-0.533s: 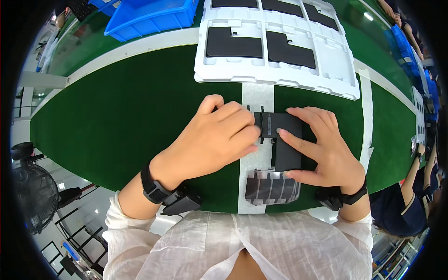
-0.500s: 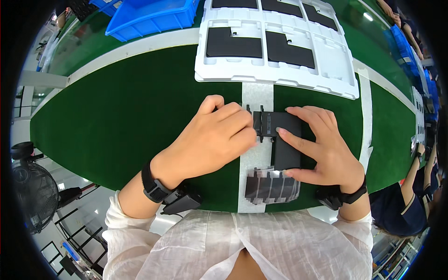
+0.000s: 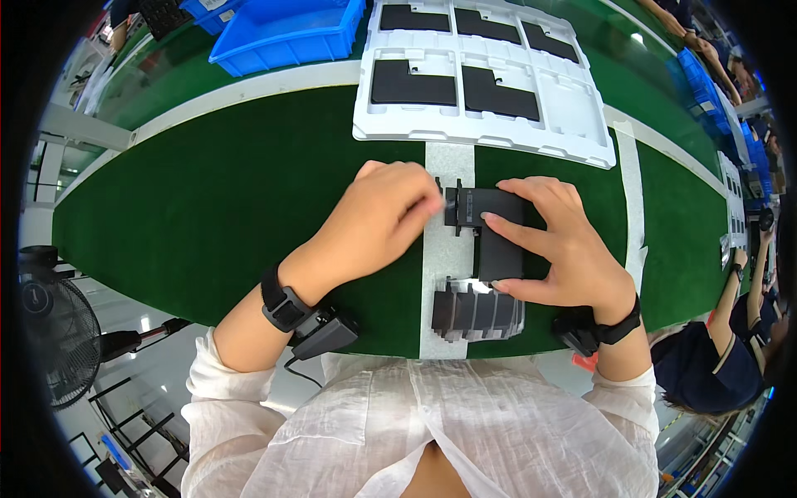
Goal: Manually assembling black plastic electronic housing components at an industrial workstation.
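A flat black L-shaped battery [image 3: 498, 249] lies on the green work surface, partly over a pale tape strip [image 3: 449, 159]. My right hand [image 3: 577, 249] holds it from the right: the index fingertip rests on top, the thumb is at the near edge and another fingertip at the far edge. Just left of the battery, my left hand [image 3: 374, 220] is closed in a pinch beside small black tabs at its left end. Its fingertips are blurred, and whatever they pinch is hidden. Toward me, a clear film sheet with black strips [image 3: 477, 314] lies beside the battery.
A white moulded tray [image 3: 573, 149] with several L-shaped black pieces lies at the far side. Left of it stands a blue bin [image 3: 286, 41]. A fan [image 3: 58, 332] is at the far left. Other people work at the right, one in a dark shirt [image 3: 706, 365].
My left hand has drawn slightly away to the far side, its fingers still closed. My right hand stays on the battery. The whole view has shifted a little.
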`<action>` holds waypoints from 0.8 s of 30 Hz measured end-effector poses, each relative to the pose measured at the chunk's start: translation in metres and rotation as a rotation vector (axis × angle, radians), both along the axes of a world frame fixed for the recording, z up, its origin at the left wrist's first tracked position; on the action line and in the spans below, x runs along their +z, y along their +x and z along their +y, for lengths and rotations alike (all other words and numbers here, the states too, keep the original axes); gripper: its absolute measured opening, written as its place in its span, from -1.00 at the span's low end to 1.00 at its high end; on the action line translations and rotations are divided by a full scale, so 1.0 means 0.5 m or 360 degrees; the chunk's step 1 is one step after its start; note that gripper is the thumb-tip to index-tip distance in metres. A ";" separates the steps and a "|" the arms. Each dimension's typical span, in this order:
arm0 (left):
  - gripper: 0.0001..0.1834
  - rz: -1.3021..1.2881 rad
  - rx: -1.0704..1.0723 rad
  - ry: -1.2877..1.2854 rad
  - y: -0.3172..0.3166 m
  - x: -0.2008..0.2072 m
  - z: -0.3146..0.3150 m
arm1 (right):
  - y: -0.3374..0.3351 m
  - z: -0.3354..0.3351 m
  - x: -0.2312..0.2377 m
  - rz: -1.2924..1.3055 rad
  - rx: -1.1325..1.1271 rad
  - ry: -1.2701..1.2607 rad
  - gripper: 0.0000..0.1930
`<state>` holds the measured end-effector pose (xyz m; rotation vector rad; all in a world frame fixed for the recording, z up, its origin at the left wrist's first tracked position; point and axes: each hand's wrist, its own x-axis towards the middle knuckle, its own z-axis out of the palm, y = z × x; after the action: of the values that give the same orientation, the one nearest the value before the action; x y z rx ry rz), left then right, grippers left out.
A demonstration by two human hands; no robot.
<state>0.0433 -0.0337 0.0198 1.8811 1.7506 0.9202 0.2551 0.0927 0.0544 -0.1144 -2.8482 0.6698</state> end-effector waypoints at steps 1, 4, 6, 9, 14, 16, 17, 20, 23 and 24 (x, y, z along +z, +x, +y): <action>-0.94 0.0005 0.0004 0.0009 0.002 -0.001 0.001 | 0.000 -0.002 0.002 -0.0011 -0.0001 0.0045 -0.44; -0.98 -0.0959 0.0439 -0.0185 0.004 -0.006 0.001 | 0.011 -0.001 0.016 -0.0038 0.0024 0.0039 -0.43; -0.98 -0.0371 0.0033 0.0021 0.000 -0.006 0.000 | 0.028 0.012 0.024 -0.0056 0.0052 -0.0010 -0.41; -0.96 0.0104 -0.0367 0.0145 0.016 0.003 -0.021 | 0.064 0.043 0.021 0.0045 -0.0029 -0.1015 -0.31; -0.96 0.0291 -0.0538 0.0228 0.020 0.021 -0.029 | 0.047 0.035 -0.030 0.0640 0.0152 -0.2553 -0.16; -0.94 0.0142 -0.0557 0.0077 0.006 0.031 -0.025 | 0.020 0.027 -0.030 0.0605 0.0256 -0.3073 -0.14; -0.90 -0.0032 -0.0367 0.0070 -0.001 0.039 -0.014 | 0.001 0.017 -0.026 0.0604 0.0329 -0.3273 -0.13; -0.86 -0.1427 0.0113 0.0350 0.023 0.072 0.024 | -0.049 -0.012 -0.019 0.0489 0.0353 -0.3447 -0.14; -0.84 -0.1569 0.0208 0.0261 0.042 0.103 0.040 | -0.075 -0.027 -0.037 0.0482 0.0526 -0.3438 -0.15; -0.81 -0.1560 0.0207 0.0110 0.045 0.105 0.042 | -0.080 -0.030 -0.042 0.0505 0.0587 -0.3470 -0.14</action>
<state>0.0659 -0.0129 0.0724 1.0116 1.2146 1.5983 0.2152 0.0777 0.0332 0.1832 -0.6393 2.8604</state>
